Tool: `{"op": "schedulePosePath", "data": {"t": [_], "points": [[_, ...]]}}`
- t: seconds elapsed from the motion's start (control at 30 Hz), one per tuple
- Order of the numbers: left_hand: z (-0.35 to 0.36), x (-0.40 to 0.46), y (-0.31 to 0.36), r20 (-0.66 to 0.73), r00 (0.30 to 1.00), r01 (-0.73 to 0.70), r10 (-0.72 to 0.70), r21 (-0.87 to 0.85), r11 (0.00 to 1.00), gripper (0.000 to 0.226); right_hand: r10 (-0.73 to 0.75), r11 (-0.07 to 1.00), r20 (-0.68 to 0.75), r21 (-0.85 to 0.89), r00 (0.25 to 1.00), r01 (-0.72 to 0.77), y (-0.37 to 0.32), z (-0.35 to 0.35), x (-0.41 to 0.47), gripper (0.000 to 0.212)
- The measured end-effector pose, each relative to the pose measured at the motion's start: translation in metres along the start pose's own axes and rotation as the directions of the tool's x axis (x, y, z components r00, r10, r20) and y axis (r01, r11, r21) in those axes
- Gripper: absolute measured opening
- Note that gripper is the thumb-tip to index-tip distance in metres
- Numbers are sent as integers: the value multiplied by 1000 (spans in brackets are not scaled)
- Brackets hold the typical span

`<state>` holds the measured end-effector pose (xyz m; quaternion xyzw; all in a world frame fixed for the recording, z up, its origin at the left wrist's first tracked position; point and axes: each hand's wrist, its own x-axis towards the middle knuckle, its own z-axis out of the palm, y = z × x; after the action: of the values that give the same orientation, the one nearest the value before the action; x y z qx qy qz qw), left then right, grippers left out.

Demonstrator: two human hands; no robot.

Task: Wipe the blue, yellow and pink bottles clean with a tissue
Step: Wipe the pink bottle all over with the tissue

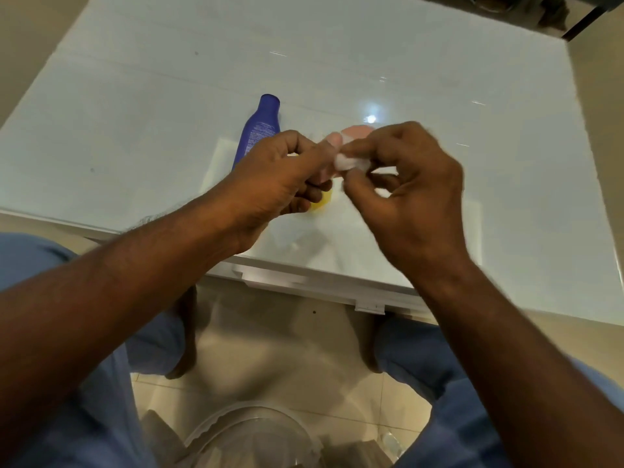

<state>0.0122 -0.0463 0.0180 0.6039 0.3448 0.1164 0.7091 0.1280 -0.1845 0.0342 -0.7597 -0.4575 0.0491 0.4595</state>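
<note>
Nearest to us, on the beige tiled floor [270,339] between our knees, we see the ribbed rim of a clear plastic container [250,430]; our blue trousers [422,352] frame it on both sides. Above that, our two forearms reach over the near edge of the white table [101,113]. Our left hand [273,184] has its fingers curled, with thumb and forefinger pinching one side of a small crumpled white tissue [347,162]. Our right hand [415,184] pinches the other side of the same tissue with curled fingers, so both hands hold it together above the tabletop. Under our left hand, a bit of the yellow bottle [320,201] shows; most of it is hidden and we cannot tell how it lies. A white sheet [388,231] is spread on the table beneath our hands. Just behind the tissue, part of the pink bottle [358,131] peeks out, blurred. To its left the blue bottle [258,130] lies on its side, cap pointing away from us.
</note>
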Motion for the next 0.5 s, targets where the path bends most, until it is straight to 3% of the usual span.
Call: {"op": "schedulePosePath", "data": {"t": [0.07,0.17,0.23,0.4,0.5], "points": [[-2,0,0,-18,1000,-7,7,18,1000,32,32,999,3,23,999,-32,0,1,0,13],[0,-3,2,36,994,-110,106,149,983,23,137,991,-183,39,974,-132,9,-14,17,15],[3,-7,3,34,985,-173,170,229,958,24,187,982,-232,49,955,-180,13,-19,20,19],[-1,-5,6,-79,969,-213,233,197,957,37,65,993,-67,101,996,-58,-4,0,-2,12],[-7,-3,9,-98,958,-248,269,188,950,36,146,987,-131,84,981,-136,6,-8,16,13]]}}
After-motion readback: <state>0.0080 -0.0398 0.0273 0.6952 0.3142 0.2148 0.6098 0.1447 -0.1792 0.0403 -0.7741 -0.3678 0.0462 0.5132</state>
